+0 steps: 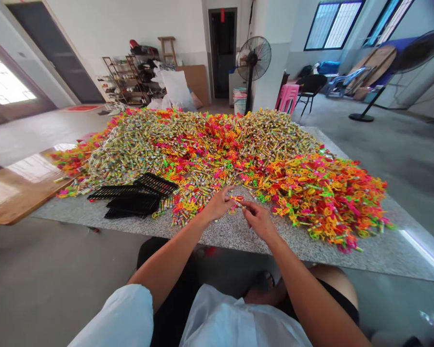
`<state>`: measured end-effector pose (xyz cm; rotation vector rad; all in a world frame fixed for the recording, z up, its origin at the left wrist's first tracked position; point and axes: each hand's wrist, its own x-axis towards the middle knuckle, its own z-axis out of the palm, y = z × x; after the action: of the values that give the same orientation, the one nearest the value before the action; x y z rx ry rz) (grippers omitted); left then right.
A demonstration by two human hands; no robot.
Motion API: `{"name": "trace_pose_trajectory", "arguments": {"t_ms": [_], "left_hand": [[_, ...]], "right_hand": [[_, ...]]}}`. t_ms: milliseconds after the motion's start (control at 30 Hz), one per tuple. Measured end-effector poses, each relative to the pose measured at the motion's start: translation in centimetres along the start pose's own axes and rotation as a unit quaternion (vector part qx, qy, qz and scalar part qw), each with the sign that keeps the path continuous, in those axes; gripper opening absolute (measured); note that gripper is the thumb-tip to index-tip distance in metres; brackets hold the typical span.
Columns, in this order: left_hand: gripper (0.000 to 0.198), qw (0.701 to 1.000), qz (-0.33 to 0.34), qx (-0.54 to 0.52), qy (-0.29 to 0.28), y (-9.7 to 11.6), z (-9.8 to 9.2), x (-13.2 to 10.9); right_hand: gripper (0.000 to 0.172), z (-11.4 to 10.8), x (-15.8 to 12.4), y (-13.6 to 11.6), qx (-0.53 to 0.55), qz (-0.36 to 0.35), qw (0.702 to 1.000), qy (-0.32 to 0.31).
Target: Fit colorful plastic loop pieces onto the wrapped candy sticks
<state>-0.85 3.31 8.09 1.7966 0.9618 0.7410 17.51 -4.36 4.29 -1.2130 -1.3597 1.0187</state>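
Observation:
My left hand (219, 206) and my right hand (259, 222) meet over the near part of the speckled stone table (235, 236). Between their fingertips is a small plastic piece (239, 198) with a reddish loop; its exact kind is too small to make out. Both hands are closed in a pinch on it. Just beyond the fingers lies a heap of short patterned tubes (130, 144) mixed with bright loops. Right of my right hand spreads a big pile of orange, yellow, pink and green plastic pieces (321, 193).
Several black slotted trays (133, 202) are stacked loosely at the left front. A wooden tabletop (21, 185) adjoins on the left. Behind the table stand a pedestal fan (252, 60), buckets (239, 99), a shelf rack (121, 77) and pink stools (286, 98).

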Motion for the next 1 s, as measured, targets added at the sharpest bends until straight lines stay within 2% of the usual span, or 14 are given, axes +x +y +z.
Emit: {"name": "trace_pose_trajectory", "arguments": {"t_ms": [100, 167, 267, 367, 500, 633, 733, 767, 900, 933, 1000], "left_hand": [[0.058, 0.996, -0.03, -0.083, 0.024, -0.6, 0.6, 0.2], [0.051, 0.981, -0.067, -0.174, 0.058, -0.9, 1.0, 0.2], [0.04, 0.936, -0.133, -0.314, 0.086, -1.3, 1.5, 0.1], [0.032, 0.897, -0.172, -0.394, 0.1, -1.7, 1.6, -0.2], [0.026, 0.882, -0.204, -0.412, 0.103, -1.9, 1.4, -0.3], [0.02, 0.884, -0.275, -0.373, 0.068, -1.7, 0.7, -0.2], [0.028, 0.902, -0.258, -0.344, 0.04, -1.5, 0.5, -0.5], [0.031, 0.903, -0.244, -0.352, 0.038, -1.4, 0.6, -0.7], [0.041, 0.896, -0.26, -0.36, 0.004, -1.0, 1.6, -1.5], [0.045, 0.894, -0.268, -0.358, -0.019, -1.2, 1.9, -1.5], [0.052, 0.896, -0.283, -0.341, -0.011, -2.3, 2.5, -0.9]], "right_hand": [[0.043, 0.2, 0.0, 0.5, -0.005, 0.005, 0.999, 0.036], [0.044, 0.3, 0.0, 0.8, -0.005, 0.008, 0.998, 0.062], [0.046, 0.4, 0.1, 1.0, -0.006, 0.008, 0.997, 0.081], [0.046, 0.3, 0.1, 1.0, -0.01, 0.001, 0.996, 0.086], [0.043, 0.3, 0.0, 1.0, -0.018, -0.004, 0.996, 0.085], [0.041, 0.4, -0.1, 1.0, -0.023, -0.006, 0.997, 0.075], [0.04, 0.6, 0.0, 0.6, -0.03, -0.007, 0.996, 0.085], [0.04, 0.6, 0.1, 0.4, -0.033, -0.007, 0.995, 0.096], [0.034, 0.8, 0.3, -0.4, -0.034, -0.037, 0.986, 0.156], [0.034, 0.8, 0.4, -0.3, -0.034, -0.043, 0.986, 0.156], [0.033, 0.9, 0.8, 0.2, -0.041, -0.039, 0.986, 0.155]]}}
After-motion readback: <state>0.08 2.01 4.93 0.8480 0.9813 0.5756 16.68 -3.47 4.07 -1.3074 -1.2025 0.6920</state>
